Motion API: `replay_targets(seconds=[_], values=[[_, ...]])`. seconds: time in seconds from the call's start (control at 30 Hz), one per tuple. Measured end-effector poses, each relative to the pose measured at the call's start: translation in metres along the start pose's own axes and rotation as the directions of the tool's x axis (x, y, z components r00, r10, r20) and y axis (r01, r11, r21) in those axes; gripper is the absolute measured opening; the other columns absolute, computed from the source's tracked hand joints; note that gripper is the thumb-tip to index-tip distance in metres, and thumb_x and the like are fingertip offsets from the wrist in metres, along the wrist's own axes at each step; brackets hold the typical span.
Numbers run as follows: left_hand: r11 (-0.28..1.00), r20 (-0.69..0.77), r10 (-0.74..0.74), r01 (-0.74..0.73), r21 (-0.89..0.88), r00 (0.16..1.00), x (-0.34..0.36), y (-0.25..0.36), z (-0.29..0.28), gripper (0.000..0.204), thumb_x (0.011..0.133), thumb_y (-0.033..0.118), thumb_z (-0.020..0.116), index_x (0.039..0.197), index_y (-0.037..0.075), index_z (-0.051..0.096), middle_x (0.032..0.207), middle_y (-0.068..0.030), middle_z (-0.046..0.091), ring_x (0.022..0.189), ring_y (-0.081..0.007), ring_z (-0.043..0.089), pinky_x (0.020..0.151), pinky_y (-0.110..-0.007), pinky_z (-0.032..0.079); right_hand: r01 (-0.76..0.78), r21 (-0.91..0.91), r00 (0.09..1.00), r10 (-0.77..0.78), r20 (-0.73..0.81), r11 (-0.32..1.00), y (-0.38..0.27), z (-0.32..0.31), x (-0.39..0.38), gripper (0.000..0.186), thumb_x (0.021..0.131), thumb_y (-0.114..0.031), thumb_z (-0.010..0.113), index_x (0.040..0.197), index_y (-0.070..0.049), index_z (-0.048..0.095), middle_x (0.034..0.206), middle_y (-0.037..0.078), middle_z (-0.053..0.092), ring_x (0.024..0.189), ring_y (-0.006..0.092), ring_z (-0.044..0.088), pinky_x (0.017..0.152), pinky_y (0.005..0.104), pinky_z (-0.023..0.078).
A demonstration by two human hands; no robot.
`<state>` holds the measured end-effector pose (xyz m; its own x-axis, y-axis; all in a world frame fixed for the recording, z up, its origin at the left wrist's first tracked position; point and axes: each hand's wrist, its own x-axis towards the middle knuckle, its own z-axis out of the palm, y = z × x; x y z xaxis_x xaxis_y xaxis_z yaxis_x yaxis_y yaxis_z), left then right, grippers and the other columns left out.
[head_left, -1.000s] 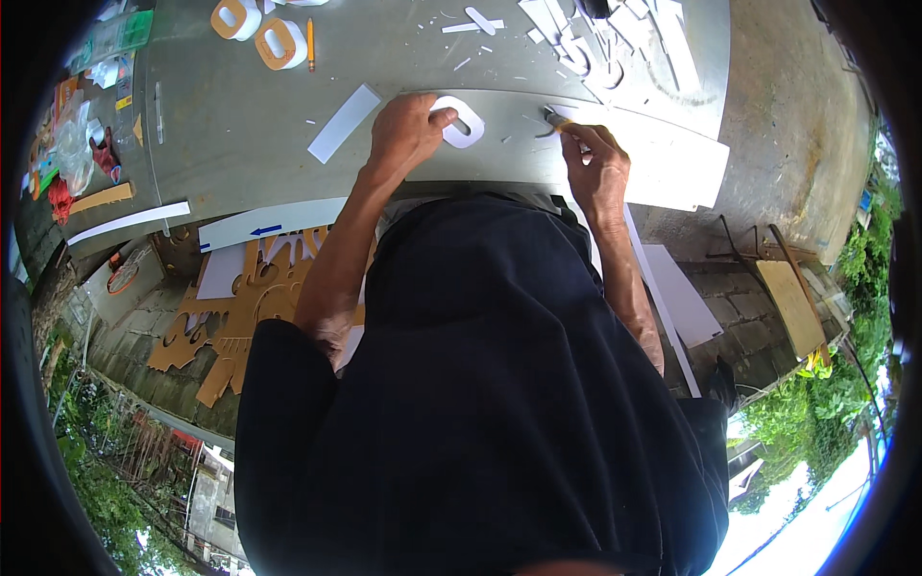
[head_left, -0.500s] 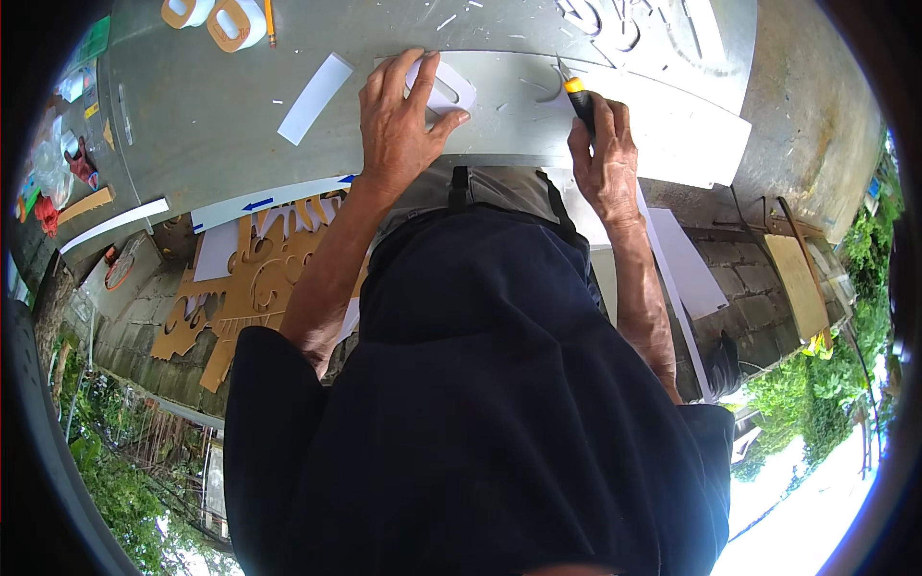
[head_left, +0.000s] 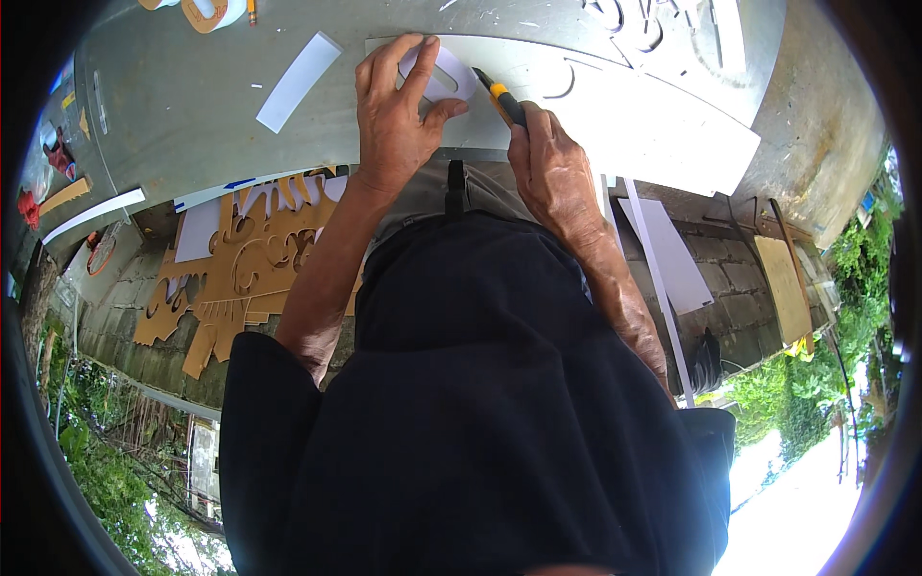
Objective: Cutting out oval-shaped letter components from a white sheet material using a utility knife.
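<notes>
A white oval ring-shaped cutout [head_left: 465, 84] lies on a long white sheet [head_left: 663, 144] at the table's near edge. My left hand [head_left: 396, 113] grips it, fingers over its left part and thumb at its lower edge. In my right hand [head_left: 557, 171] is a utility knife [head_left: 506, 100] with a yellow and dark grey handle. Its blade tip is at the right edge of the white cutout. Whether the blade cuts into the sheet I cannot tell. A thin curved cut mark or sliver shows on the sheet right of the knife.
On the grey table [head_left: 192, 106] lies a white strip [head_left: 298, 82]. A thick letter-like piece [head_left: 213, 13] and a pencil [head_left: 252, 12] are at the far left. Dark letter shapes and scraps lie at the far right. Brown cut-out boards [head_left: 250, 259] rest below the table's left side.
My right hand has moved left with the knife, bringing the blade to the cutout's right edge. My left hand stays on the cutout. The whole view has shifted slightly.
</notes>
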<state>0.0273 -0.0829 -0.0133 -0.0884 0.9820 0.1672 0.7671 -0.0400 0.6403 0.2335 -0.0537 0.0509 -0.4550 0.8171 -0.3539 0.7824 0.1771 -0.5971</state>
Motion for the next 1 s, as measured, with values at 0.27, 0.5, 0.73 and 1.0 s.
replay_targets(seconds=[0.27, 0.5, 0.73, 1.0], values=[[0.999, 0.003, -0.034, 0.034, -0.022, 0.999, 0.0, 0.0, 0.001, 0.073, 0.071, 0.029, 0.091, 0.138, 0.01, 0.066, 0.138, -0.0043, 0.058, 0.123, -0.0293, 0.049, 0.104, -0.042, 0.046, 0.014, -0.072, 1.0, -0.014, 0.006, 0.997, -0.003, 0.003, 0.002, 0.029, 0.101, -0.015, 0.059, 0.121, 0.004, 0.05, 0.094, 0.02, 0.064, 0.066, 0.0374, 0.07, 0.056, 0.0461, 0.06], [0.998, 0.009, -0.045, 0.046, -0.037, 0.999, -0.002, -0.001, 0.003, 0.072, 0.071, 0.024, 0.091, 0.137, 0.009, 0.066, 0.137, -0.0044, 0.058, 0.124, -0.0291, 0.049, 0.103, -0.042, 0.045, 0.012, -0.175, 1.0, -0.009, 0.022, 0.984, -0.009, 0.008, 0.0, 0.03, 0.1, -0.013, 0.059, 0.121, 0.005, 0.048, 0.093, 0.019, 0.062, 0.065, 0.0363, 0.071, 0.054, 0.0441, 0.06], [0.999, -0.027, -0.045, 0.045, -0.006, 0.999, 0.002, 0.005, 0.004, 0.071, 0.067, 0.012, 0.091, 0.132, 0.002, 0.066, 0.132, -0.0086, 0.059, 0.121, -0.0312, 0.051, 0.102, -0.043, 0.044, -0.061, -0.132, 0.998, 0.064, 0.016, 0.989, -0.018, 0.016, -0.009, 0.029, 0.099, -0.01, 0.059, 0.118, 0.005, 0.044, 0.09, 0.019, 0.061, 0.063, 0.0385, 0.07, 0.051, 0.0452, 0.059], [0.999, -0.011, -0.05, 0.05, 0.015, 0.999, 0.001, 0.004, 0.004, 0.072, 0.065, 0.015, 0.092, 0.131, 0.002, 0.066, 0.132, -0.0102, 0.059, 0.12, -0.0311, 0.051, 0.103, -0.044, 0.042, -0.102, -0.037, 0.994, 0.101, -0.027, 0.994, -0.02, 0.029, -0.02, 0.026, 0.098, -0.009, 0.059, 0.113, 0.005, 0.043, 0.086, 0.021, 0.061, 0.061, 0.0395, 0.069, 0.05, 0.046, 0.059]])
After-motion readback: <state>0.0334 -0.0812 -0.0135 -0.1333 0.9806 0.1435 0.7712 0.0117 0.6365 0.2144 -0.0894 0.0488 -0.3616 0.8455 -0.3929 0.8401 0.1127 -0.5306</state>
